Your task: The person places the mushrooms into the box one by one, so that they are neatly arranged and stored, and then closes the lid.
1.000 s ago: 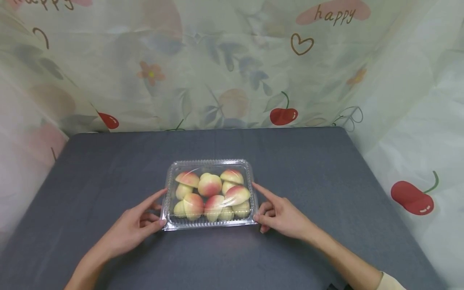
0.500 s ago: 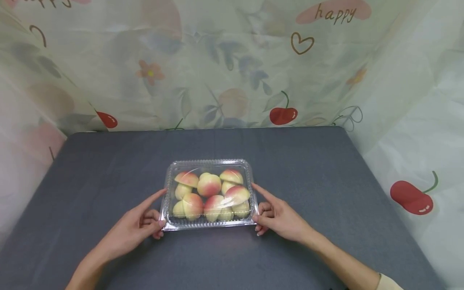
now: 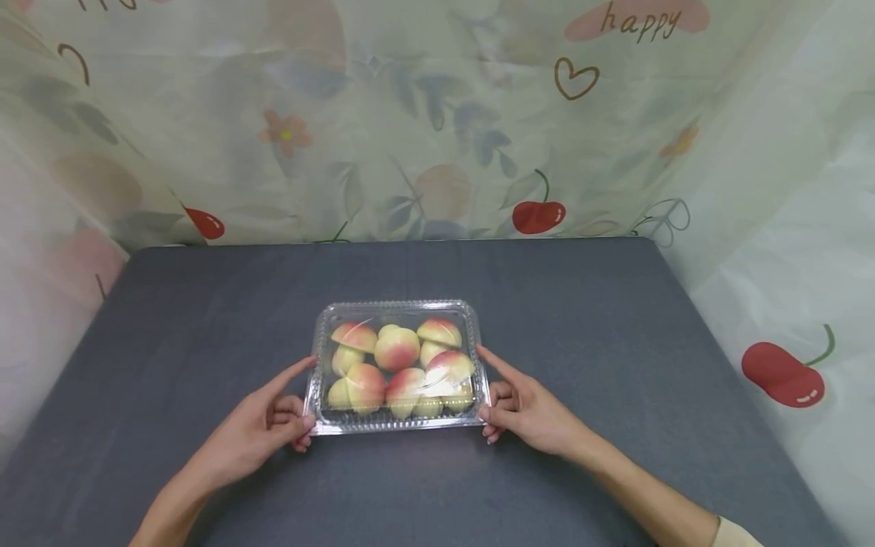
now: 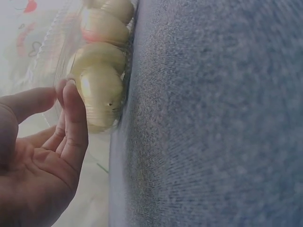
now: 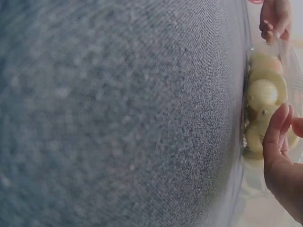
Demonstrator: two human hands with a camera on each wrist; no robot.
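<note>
A clear plastic clamshell box (image 3: 396,426) lies near the middle of the dark grey table, its lid down. Inside are several mushroom-shaped pieces (image 3: 396,349), pale yellow with red-blushed caps. At the box's near left corner my left hand (image 3: 253,433) pinches the rim between thumb and curled fingers, index finger stretched along the left side. My right hand (image 3: 540,416) grips the near right corner the same way. Fingertips of the left hand (image 4: 52,156) meet the box edge in the left wrist view. In the right wrist view, the right hand (image 5: 281,165) partly covers the box.
The grey cloth-topped table (image 3: 225,304) extends around the box on all sides. A patterned curtain (image 3: 437,137) with cherries, flowers and lettering hangs behind the table and along both sides.
The curled fingers of both hands have moved in beneath the box's near corners. The box stays almost where it was, and the head view has shifted slightly.
</note>
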